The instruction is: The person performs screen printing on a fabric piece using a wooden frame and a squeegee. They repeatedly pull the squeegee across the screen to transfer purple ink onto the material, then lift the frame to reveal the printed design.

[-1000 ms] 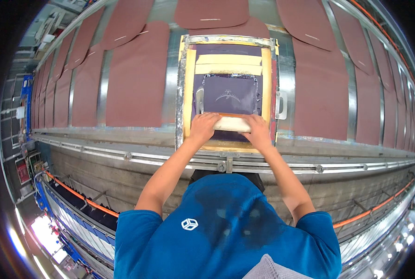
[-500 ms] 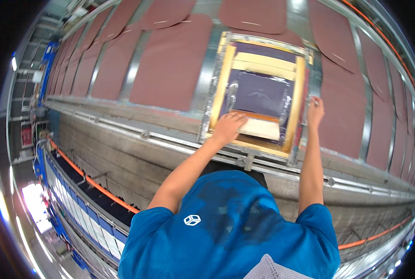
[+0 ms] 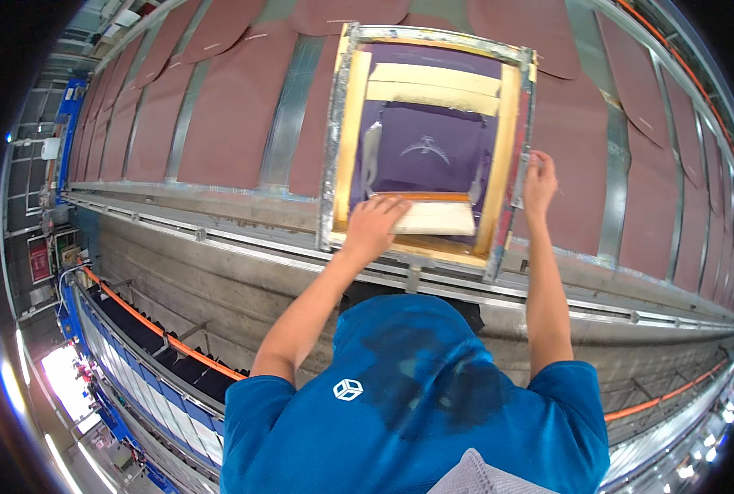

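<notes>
My left hand [image 3: 373, 224] grips the left end of a squeegee, its fingers over the pale wooden handle [image 3: 435, 219]. An orange blade runs along the far edge of the handle. The squeegee lies across the near part of a screen printing frame [image 3: 509, 107], on its purple mesh. A pale curved design [image 3: 425, 151] shows in the mesh beyond the blade, with dark ink around it. Yellow tape bands cross the far part. Closed at the frame's right side is my right hand [image 3: 540, 183], fingers curled at the metal edge; their exact hold is partly hidden.
Reddish-brown flat panels [image 3: 219, 123] with rounded flaps line the long table, split by shiny greenish strips [image 3: 290, 111]. A metal rail [image 3: 243, 244] runs along its near edge. Behind at lower left stands a rack with an orange bar [image 3: 178, 346].
The frame has shifted rightward relative to the panels and looks larger. Both hands moved with it, the left staying on the squeegee. The design on the mesh shows more clearly.
</notes>
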`<action>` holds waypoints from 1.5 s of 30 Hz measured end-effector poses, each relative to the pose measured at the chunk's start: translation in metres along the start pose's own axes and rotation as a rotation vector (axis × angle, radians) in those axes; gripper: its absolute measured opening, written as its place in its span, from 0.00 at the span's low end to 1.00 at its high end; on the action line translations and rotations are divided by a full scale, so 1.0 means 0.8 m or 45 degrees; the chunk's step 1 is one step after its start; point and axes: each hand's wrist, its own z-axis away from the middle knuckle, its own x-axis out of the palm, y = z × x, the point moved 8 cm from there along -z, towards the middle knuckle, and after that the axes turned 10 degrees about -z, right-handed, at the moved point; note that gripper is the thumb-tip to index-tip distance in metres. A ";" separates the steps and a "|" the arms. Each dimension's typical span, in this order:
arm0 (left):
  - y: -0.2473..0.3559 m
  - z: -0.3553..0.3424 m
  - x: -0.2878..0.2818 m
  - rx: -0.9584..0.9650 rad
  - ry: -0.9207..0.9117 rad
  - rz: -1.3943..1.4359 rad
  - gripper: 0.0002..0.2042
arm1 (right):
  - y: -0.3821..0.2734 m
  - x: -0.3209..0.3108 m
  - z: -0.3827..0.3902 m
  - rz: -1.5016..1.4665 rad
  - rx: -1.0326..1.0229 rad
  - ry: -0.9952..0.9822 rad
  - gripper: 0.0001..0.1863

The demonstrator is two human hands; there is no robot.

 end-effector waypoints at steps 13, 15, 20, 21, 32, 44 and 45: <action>-0.031 0.071 -0.019 0.110 -0.094 -0.171 0.36 | -0.030 0.040 0.048 0.113 0.040 0.039 0.11; -0.026 0.080 -0.018 0.128 -0.081 -0.204 0.29 | -0.031 0.037 0.044 0.178 0.059 0.030 0.11; -0.047 0.021 0.002 0.158 -0.045 -0.215 0.31 | -0.026 0.030 0.030 0.599 -0.192 -0.135 0.17; -0.064 -0.004 0.007 0.114 -0.079 -0.266 0.31 | -0.038 0.047 0.035 0.660 -0.320 -0.201 0.19; -0.133 -0.200 -0.052 0.024 -0.026 -0.025 0.21 | -0.123 0.226 0.049 0.625 -0.458 -0.855 0.23; -0.115 -0.131 -0.031 0.107 0.075 -0.004 0.26 | -0.155 0.180 0.116 0.859 -0.679 -0.666 0.23; -0.122 -0.158 -0.039 0.082 0.066 0.034 0.25 | -0.162 0.188 0.090 0.864 -0.686 -0.658 0.23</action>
